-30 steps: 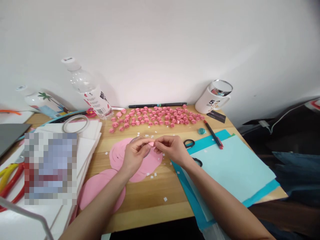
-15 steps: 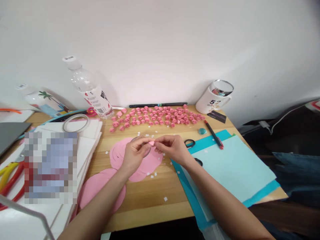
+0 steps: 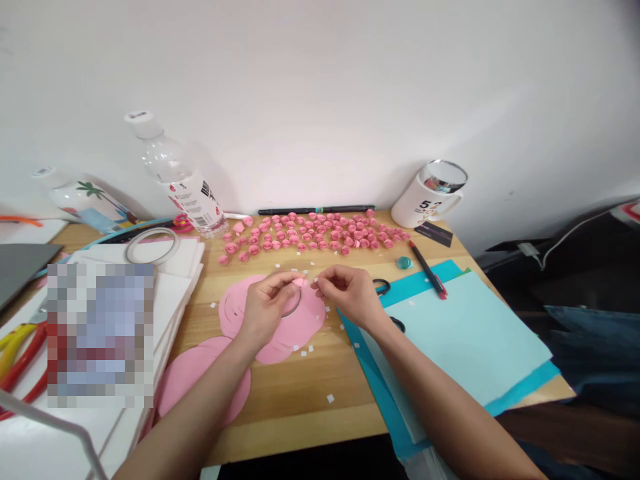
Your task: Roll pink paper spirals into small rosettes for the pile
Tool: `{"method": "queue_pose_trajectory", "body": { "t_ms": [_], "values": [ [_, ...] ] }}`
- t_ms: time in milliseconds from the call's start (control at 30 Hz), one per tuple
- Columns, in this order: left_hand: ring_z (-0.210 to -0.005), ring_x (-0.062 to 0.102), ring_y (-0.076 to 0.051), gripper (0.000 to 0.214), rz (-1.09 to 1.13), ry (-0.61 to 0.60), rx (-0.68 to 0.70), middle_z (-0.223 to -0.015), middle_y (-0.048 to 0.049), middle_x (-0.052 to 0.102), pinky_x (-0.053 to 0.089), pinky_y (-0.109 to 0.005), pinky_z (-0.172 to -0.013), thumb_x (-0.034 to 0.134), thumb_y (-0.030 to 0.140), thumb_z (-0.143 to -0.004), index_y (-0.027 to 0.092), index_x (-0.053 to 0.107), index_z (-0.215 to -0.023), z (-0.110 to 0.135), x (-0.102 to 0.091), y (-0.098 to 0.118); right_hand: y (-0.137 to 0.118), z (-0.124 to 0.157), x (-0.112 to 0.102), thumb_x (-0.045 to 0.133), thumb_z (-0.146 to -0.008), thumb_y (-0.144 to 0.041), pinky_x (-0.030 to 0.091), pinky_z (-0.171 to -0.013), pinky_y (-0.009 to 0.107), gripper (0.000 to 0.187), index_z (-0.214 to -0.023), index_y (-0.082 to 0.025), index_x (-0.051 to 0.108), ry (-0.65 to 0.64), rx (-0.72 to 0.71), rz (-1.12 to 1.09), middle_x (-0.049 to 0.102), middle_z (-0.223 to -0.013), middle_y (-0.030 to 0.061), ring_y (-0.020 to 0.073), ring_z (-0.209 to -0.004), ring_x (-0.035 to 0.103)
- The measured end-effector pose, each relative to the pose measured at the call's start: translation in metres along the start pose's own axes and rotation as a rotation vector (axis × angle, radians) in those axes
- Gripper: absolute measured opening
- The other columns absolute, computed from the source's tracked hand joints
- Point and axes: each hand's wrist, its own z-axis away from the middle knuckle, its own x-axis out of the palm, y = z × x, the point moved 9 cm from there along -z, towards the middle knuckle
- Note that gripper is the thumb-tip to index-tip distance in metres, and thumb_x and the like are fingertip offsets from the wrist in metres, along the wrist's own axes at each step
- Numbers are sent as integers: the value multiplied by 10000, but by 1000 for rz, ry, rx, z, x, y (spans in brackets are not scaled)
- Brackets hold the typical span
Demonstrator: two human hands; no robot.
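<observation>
Head view showed a small pink paper piece [image 3: 299, 283] raised just above the middle of the table [image 3: 310, 393], pinched between the thumb and forefinger of the left hand [image 3: 265, 308]. The right hand [image 3: 350, 293] had its fingers pressed together just beside the piece; whether they touched it could not be told. Pink paper discs [image 3: 305, 323] lay beneath both hands. Rows of pink paper roses [image 3: 320, 233] ran along the far edge, below a white wall [image 3: 320, 100]. Blue sheets [image 3: 465, 333] covered the right edge.

Small pink paper roll [image 3: 300, 283], pinched mid-air
</observation>
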Motion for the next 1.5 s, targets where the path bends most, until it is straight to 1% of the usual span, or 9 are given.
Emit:
{"method": "queue_pose_trajectory", "body": {
  "t_ms": [133,233,300,433,600,733,967,1233,1500],
  "values": [
    [-699,582,-113,211,382,28,-128,-780,-26,678,460,-244,-719,746,235,-629,179,708,-829,-4,-4,-13,-17,1,3,631,-709,-269,519,-663,296,130,-744,-181,541,-104,-113,-194,652,-796,48,161,-721,630],
    [-690,578,-105,202,556,-23,-188,-766,-32,668,462,-235,-714,751,192,-623,156,708,-817,-6,-1,-16,-35,8,8,545,-785,-235,504,-681,285,74,-744,-199,495,-156,-267,-150,630,-780,26,140,-733,614],
    [-684,574,-100,175,607,-57,-221,-747,-34,662,460,-225,-708,736,167,-642,146,707,-813,-6,2,-17,-39,12,9,472,-835,-218,490,-652,275,93,-752,-199,509,-122,-334,14,623,-706,18,132,-676,604],
    [-703,580,-104,158,639,-145,-288,-743,-47,662,457,-225,-711,719,151,-663,132,703,-819,-1,13,-18,-48,17,4,556,-809,-238,485,-674,290,70,-867,-197,556,48,-512,330,642,-757,37,155,-701,605],
    [-714,579,-100,93,618,-200,-331,-757,-34,639,454,-216,-681,706,150,-681,142,699,-773,6,23,-18,-55,23,4,496,-849,-195,494,-686,290,127,-866,-220,620,133,-698,463,659,-829,64,173,-785,617],
    [-746,583,-99,108,603,-170,-338,-777,-27,639,456,-221,-731,715,141,-667,149,701,-773,7,22,-18,-56,26,6,500,-848,-184,495,-666,272,148,-851,-224,642,136,-737,502,660,-848,69,167,-785,622],
    [-732,581,-111,109,557,-226,-316,-780,-37,651,438,-241,-688,702,185,-692,150,693,-795,7,24,-17,-57,28,12,468,-846,-134,499,-686,270,161,-860,-212,609,108,-757,515,652,-843,71,161,-789,610],
    [-697,589,-114,138,472,-229,-279,-754,-38,657,444,-262,-698,711,211,-682,149,696,-804,8,24,-15,-58,29,11,479,-841,-123,491,-660,256,154,-859,-208,605,114,-774,521,648,-829,65,154,-770,605],
    [-613,571,-102,215,198,-139,-156,-677,-35,647,418,-207,-531,713,251,-674,154,717,-866,5,13,-12,-55,28,7,526,-828,-157,487,-601,239,93,-828,-204,606,172,-728,501,646,-746,41,140,-684,608]
  ]
}}
